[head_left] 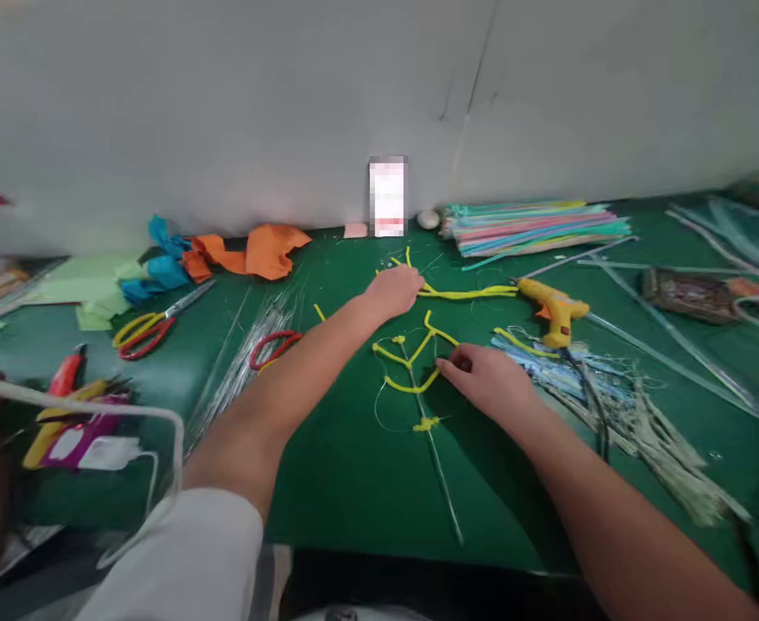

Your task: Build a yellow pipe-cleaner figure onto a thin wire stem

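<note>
My left hand (393, 290) reaches far over the green table (341, 483), its fingers closed on a yellow pipe cleaner (463, 294) that trails right toward a yellow glue gun (554, 309). My right hand (488, 378) rests nearer to me with fingertips pinched at the right end of a yellow pipe-cleaner figure (411, 358). That figure is wound on a thin metal wire (441, 474) that runs toward the table's front edge.
Scissors with yellow and red handles (150, 330) lie at the left, with a red-handled pair (274, 346) beside a bundle of silver wires (237, 371). Orange and blue fabric scraps (250, 252) and a stack of coloured straws (535, 226) line the wall. Pale strips (618, 405) lie right.
</note>
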{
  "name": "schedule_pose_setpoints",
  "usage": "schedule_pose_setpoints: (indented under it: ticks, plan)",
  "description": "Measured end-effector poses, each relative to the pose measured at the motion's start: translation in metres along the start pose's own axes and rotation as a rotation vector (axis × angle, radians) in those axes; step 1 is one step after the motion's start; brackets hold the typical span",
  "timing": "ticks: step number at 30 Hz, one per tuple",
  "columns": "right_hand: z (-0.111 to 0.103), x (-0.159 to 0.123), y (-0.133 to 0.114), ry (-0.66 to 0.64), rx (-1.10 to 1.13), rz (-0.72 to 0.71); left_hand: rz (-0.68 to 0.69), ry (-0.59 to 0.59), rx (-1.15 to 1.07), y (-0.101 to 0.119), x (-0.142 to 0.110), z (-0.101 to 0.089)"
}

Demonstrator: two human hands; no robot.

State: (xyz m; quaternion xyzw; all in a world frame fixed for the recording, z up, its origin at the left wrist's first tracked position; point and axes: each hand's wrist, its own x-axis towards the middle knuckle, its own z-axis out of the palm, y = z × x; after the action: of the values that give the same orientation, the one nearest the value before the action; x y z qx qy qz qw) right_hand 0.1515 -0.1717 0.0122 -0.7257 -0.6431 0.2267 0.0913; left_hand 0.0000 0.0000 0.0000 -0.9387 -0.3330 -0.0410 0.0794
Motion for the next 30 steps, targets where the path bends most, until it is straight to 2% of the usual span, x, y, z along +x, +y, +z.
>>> schedule_pose_setpoints:
  ticks: [2,5,8,11,13,15,19,22,26,28,30]
  plan:
    - [0.001,-0.001,0.001,0.005,-0.009,0.003,0.033,-0.026,0.026,-0.003,-0.003,-0.008]
    - [0.001,0.0,0.004,0.057,0.101,0.0,0.017,0.06,-0.008,-0.001,-0.019,-0.023]
    - [0.002,0.002,0.006,0.146,0.397,-0.012,-0.109,0.383,-0.21,0.011,-0.049,-0.039]
    - [0.002,0.004,0.005,0.162,0.869,-0.034,-0.11,0.521,-0.456,0.03,-0.081,-0.052]
    - [0.002,0.006,0.002,0.149,1.141,-0.056,-0.122,0.492,-0.602,0.042,-0.096,-0.057]
    - [0.002,0.009,-0.001,0.137,1.324,-0.073,-0.191,0.441,-0.734,0.05,-0.106,-0.059]
    - [0.002,0.016,-0.004,0.13,1.542,-0.056,-0.304,0.339,-0.926,0.056,-0.11,-0.053]
    - [-0.003,0.029,0.0,0.21,1.672,-0.001,-0.418,0.364,-1.005,0.054,-0.108,-0.044]
    - [-0.022,0.053,0.012,0.217,1.635,0.02,-0.596,0.474,-1.158,0.047,-0.107,-0.04]
    - [-0.033,0.06,0.016,0.369,1.444,0.05,-0.624,0.536,-1.17,0.044,-0.109,-0.042]
    - [-0.04,0.059,0.015,0.464,1.242,0.079,-0.586,0.587,-1.112,0.044,-0.112,-0.044]
